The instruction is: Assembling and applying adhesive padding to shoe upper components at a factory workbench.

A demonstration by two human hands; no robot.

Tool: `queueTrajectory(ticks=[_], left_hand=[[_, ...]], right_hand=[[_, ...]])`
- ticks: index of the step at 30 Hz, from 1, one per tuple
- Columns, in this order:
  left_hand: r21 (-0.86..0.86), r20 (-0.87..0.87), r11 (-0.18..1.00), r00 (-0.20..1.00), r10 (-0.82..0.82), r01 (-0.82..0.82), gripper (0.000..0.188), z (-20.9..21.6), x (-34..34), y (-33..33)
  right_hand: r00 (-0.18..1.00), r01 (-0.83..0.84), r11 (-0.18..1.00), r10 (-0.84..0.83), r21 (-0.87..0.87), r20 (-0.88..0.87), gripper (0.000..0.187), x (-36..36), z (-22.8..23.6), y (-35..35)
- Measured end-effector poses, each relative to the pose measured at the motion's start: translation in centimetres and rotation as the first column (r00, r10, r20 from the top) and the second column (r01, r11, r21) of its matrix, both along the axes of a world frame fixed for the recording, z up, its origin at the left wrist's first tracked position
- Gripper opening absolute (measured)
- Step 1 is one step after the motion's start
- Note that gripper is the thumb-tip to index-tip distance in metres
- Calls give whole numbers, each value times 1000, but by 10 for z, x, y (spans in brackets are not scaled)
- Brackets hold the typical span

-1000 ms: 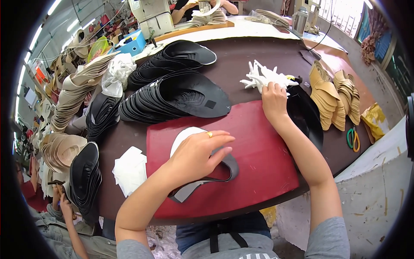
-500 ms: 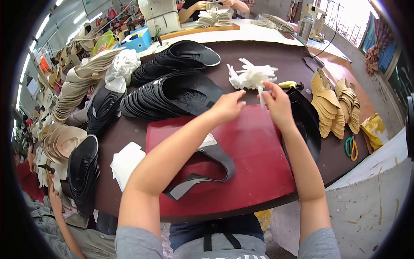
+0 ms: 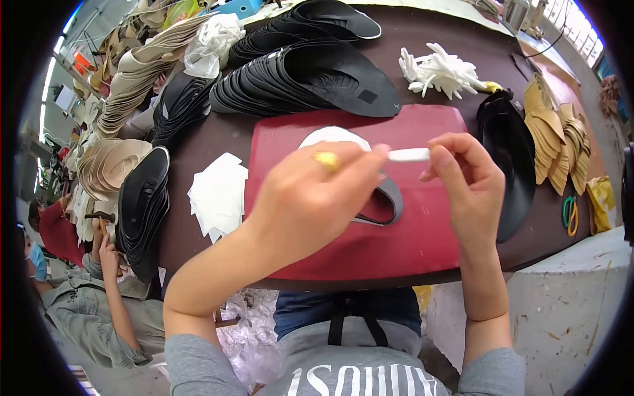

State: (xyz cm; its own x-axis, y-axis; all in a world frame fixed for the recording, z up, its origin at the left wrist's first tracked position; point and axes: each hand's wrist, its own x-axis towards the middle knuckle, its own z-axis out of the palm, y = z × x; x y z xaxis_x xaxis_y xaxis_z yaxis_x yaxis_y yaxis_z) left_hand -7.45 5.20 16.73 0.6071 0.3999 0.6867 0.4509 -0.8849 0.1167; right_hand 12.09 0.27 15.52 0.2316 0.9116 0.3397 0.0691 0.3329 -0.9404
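Observation:
A short white strip [image 3: 408,155] stretches between my two hands above the red mat [image 3: 422,244]. My left hand [image 3: 317,198], wearing a yellow ring, pinches its left end; the fingertips are partly hidden. At the other end, my right hand [image 3: 469,181] grips the strip between thumb and fingers. Below them lies a curved grey shoe-upper piece [image 3: 393,198], mostly covered by my left hand and arm. Its white lining [image 3: 335,135] shows just past the left hand. Farther back sits a loose heap of similar white strips [image 3: 439,71].
Black shoe uppers [image 3: 284,79] are stacked at the back left, white sheets [image 3: 221,191] beside the mat. A black curved piece [image 3: 508,165], tan pieces [image 3: 545,132] and green-orange scissors [image 3: 569,216] lie right. Another person's hand [image 3: 109,257] holds a hammer [image 3: 100,216] at left.
Both hands have come back from the white heap, nearer to me. The strip, earlier in my right hand alone, is now held between both hands. The view has tilted downward.

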Motion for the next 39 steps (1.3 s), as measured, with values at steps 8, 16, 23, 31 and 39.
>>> queueTrajectory(ticks=[8,16,23,31,39], left_hand=[[-792,-36,598,987,154,-122,34,-8,-53,-33],[-950,255,224,954,156,218,36,-3,-40,-40],[-933,308,235,941,139,271,39,-6,-32,-42],[-911,284,351,947,151,217,30,-15,-23,-44],[-714,142,700,972,188,-31,25,-22,-5,-45]], right_hand=[[995,-94,996,94,0,16,20,-28,-25,-49],[997,56,982,-63,181,35,20,-61,-39,-47],[943,232,921,-292,313,161,22,-67,-53,-38],[921,266,911,-337,314,198,21,-64,-55,-35],[895,301,896,-383,325,227,21,-60,-57,-31]])
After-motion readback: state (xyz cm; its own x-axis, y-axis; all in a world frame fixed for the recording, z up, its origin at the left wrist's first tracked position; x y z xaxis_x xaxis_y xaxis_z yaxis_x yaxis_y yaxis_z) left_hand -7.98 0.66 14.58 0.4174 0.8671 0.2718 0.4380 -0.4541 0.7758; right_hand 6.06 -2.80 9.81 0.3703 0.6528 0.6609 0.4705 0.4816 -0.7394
